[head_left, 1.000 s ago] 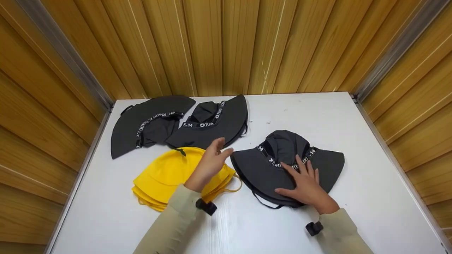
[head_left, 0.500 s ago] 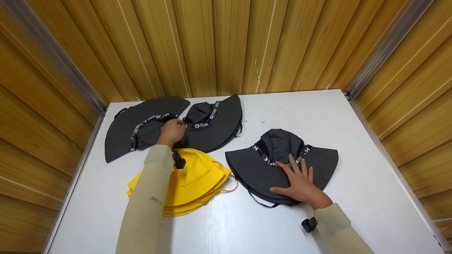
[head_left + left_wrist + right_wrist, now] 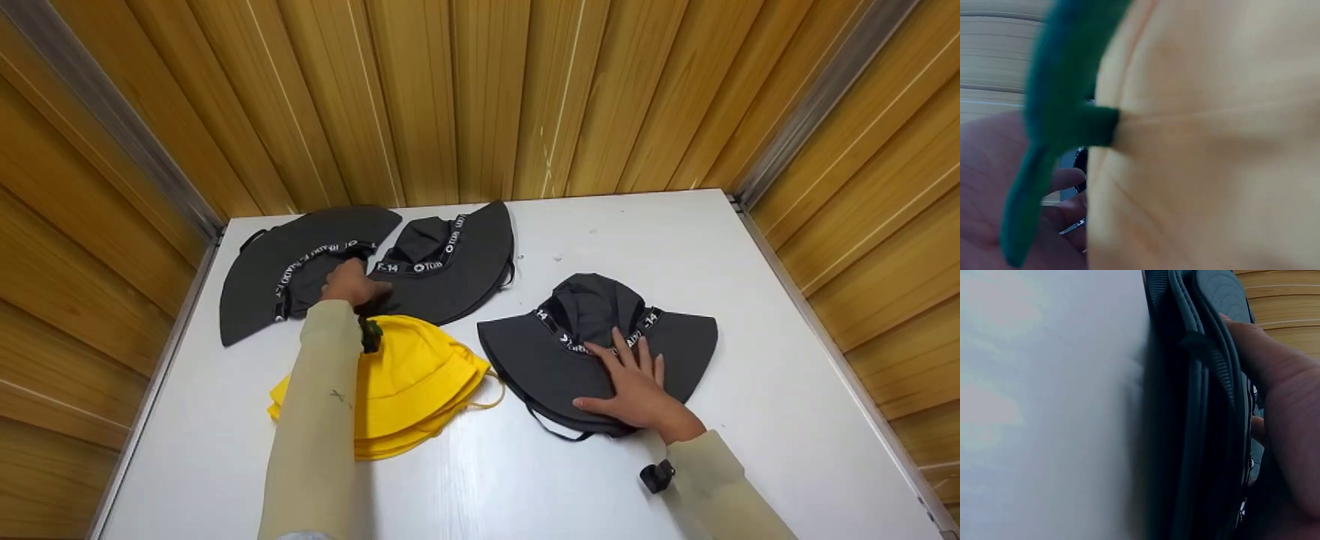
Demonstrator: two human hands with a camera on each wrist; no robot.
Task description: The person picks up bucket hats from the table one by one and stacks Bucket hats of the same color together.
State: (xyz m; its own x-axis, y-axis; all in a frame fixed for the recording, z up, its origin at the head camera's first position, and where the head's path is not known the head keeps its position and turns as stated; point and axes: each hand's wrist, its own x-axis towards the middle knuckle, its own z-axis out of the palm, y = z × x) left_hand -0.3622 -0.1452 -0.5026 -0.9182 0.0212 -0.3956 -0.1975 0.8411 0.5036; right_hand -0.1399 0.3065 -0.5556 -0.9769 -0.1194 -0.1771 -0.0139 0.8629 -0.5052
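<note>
Two dark grey bucket hats lie side by side at the back left: the left bucket hat (image 3: 255, 281) and the middle bucket hat (image 3: 457, 289), each with a lettered band. My left hand (image 3: 351, 283) reaches over the left hat's crown, thumb spread toward the middle hat's brim; its fingertips are partly hidden. At the right, a stack of dark bucket hats (image 3: 532, 367) lies with a strap looping out. My right hand (image 3: 637, 394) rests on its brim with fingers spread. In the right wrist view, the stacked brims (image 3: 1202, 410) show edge-on beside the hand.
Yellow bucket hats (image 3: 420, 382), stacked, lie under my left forearm, with a cord loop at the right. A green leaf-shaped tab (image 3: 1067, 95) on the top one fills part of the left wrist view. Wood-patterned walls (image 3: 480, 97) border the white table (image 3: 465, 495).
My left hand has moved from above the yellow hats to the back left, over the left dark hat, and its thumb has spread. My right hand stays on the right hat stack.
</note>
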